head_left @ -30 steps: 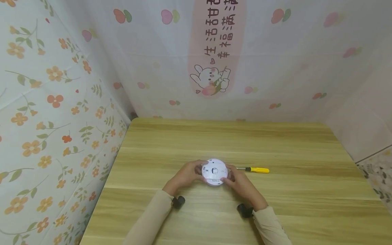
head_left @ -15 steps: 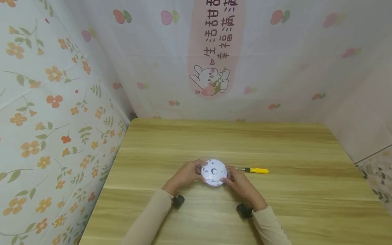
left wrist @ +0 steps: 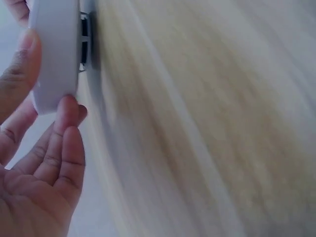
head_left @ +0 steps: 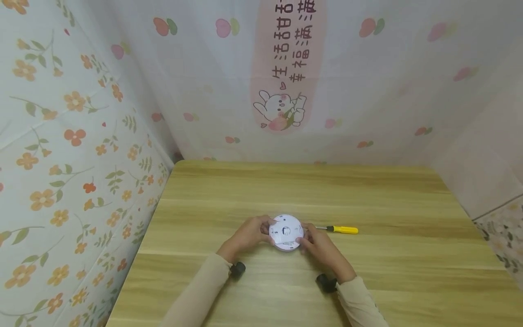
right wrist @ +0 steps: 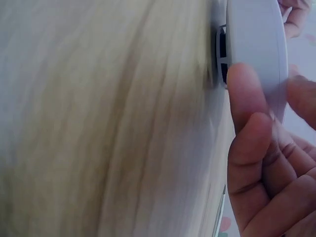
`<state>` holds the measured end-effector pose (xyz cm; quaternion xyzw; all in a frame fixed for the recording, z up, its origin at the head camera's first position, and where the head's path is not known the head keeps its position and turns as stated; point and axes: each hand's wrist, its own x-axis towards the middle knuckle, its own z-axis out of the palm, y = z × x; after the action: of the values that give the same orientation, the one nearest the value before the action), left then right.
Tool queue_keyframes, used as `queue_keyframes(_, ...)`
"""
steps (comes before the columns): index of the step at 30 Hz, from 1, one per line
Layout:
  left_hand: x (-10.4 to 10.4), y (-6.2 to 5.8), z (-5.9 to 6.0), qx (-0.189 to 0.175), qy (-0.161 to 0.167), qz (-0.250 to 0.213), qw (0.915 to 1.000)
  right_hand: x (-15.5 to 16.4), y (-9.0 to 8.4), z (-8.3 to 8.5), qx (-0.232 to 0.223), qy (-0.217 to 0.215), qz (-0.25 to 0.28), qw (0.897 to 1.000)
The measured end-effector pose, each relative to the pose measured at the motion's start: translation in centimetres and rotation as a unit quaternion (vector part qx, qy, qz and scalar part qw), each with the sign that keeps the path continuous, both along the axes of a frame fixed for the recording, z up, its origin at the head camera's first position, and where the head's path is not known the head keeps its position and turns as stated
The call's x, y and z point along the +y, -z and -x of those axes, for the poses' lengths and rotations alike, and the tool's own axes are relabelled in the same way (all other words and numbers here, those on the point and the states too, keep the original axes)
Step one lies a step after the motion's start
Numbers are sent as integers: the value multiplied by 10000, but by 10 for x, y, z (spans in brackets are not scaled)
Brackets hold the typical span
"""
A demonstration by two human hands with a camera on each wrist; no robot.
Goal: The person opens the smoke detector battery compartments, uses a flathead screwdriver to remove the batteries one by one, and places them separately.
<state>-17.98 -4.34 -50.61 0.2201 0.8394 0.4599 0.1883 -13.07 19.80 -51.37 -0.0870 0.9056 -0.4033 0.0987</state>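
We have the round white disc [head_left: 286, 231] pinched between both hands, just above the middle of the wooden surface [head_left: 367, 272]: our left hand [head_left: 248, 235] curls its thumb and fingertips [left wrist: 69, 106] around the rim at 9 o'clock, and our right hand [head_left: 319, 246] does the same at 3 o'clock, fingers [right wrist: 242, 86] pressed on the edge. In the wrist views the disc shows a darker slotted part [left wrist: 85, 42] on its underside, facing the surface, and we cannot tell whether it touches the wood or hangs just clear of it. The grip is on a smooth, thin rim only, so in our judgement the likeliest slip is the disc rotating out of our fingertips or tilting if one side squeezes harder than the other; a drop would be short, yet it could land on the slotted part. The yellow-handled screwdriver [head_left: 341, 230] lies at 3 o'clock of the disc, just beyond our right hand, its tip pointing toward us; a sideways sweep of that hand could knock it rolling. Room is generous at 12 o'clock, where bare wood runs to the patterned curtain [head_left: 286, 81]. At 9 o'clock the flowered curtain [head_left: 61, 181] hangs at the surface's edge, and at 6 o'clock our sleeves [head_left: 196, 295] take up the near strip.
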Motion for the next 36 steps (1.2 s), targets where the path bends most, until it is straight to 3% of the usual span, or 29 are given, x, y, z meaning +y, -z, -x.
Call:
queue_keyframes(9,0,-2,0,-155,-48,2,9999,0,-2,4,-189,230,-221,9993)
queue_keyframes(18,-5,2,-1,-399,349,-321,9981,-1,-5,6,25,174,-390,9991)
queue_keyframes(23,-7,8,-1,-526,456,-431,9966,-2,-7,6,383,132,-480,9980)
queue_keyframes(31,-7,13,1,-743,450,-475,9951,-2,-6,5,1442,-213,-721,9867)
queue_keyframes(36,-7,13,0,-732,436,-472,9952,-7,-13,7,1446,-583,-760,9848)
